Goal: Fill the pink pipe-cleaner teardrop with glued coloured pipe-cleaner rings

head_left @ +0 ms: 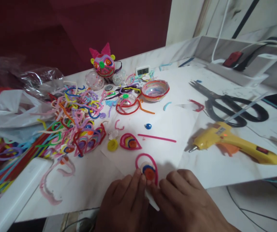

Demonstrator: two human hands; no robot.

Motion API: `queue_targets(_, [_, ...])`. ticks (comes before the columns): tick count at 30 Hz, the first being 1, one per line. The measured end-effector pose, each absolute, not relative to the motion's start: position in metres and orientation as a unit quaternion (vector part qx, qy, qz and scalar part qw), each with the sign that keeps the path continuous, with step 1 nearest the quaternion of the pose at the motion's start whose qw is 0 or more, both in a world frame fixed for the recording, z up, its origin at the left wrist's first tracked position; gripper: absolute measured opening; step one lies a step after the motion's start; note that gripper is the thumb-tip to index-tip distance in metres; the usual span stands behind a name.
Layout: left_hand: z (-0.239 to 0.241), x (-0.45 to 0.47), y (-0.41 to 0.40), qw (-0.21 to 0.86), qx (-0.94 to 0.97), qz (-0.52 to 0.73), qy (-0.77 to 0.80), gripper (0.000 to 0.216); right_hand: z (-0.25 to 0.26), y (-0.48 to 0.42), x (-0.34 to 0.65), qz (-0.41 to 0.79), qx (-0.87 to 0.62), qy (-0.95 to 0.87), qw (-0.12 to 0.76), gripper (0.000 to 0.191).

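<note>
At the front edge of the paper, my left hand (122, 203) and my right hand (186, 196) come together with fingers closed on a small eye shape (149, 173) of coiled pipe cleaner. It has an orange centre, a blue and white band and a loose pink pipe cleaner outline (143, 155) curving round it; my fingertips hide its lower end. A narrow white piece (153, 202) shows between my hands. Just beyond lie a finished-looking pink-rimmed eye shape (130, 141), a straight pink pipe cleaner (157, 138), a yellow coil (112, 145) and a small blue coil (148, 126).
A yellow glue gun (237, 145) and black-handled scissors (227, 101) lie at the right, near a power strip (237, 72). Tangled pipe cleaner scraps (77, 106) cover the left. Behind are a colourful bowl (155, 90), a decorated ball head (104, 66) and a small digital clock (142, 71).
</note>
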State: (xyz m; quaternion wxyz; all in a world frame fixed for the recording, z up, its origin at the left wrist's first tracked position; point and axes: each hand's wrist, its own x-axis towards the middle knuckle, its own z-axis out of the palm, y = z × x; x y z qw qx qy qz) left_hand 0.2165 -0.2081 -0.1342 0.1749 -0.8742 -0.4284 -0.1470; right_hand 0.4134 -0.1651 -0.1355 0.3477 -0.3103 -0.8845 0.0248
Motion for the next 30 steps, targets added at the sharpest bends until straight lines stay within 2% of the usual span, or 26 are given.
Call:
queue_targets(4, [-0.132, 0.219, -0.207, 0.176, -0.87, -0.16, -0.432, 0.025, -0.127, -0.161, 0.434, 0.062, -0.315, -0.89, 0.322, 0.036])
queue_targets(9, [-0.133, 0.222, -0.207, 0.179, -0.869, -0.163, -0.432, 0.029, -0.129, -0.157, 0.445, 0.054, -0.332, -0.889, 0.31, 0.034])
queue_targets(21, [-0.133, 0.225, -0.206, 0.184, -0.863, -0.156, -0.444, 0.029, -0.129, -0.15, 0.436, 0.025, -0.302, -0.907, 0.293, 0.04])
queue_targets(30, [-0.132, 0.221, -0.207, 0.183, -0.869, -0.143, -0.438, 0.028, -0.139, -0.151, 0.425, 0.005, -0.332, -0.896, 0.294, 0.042])
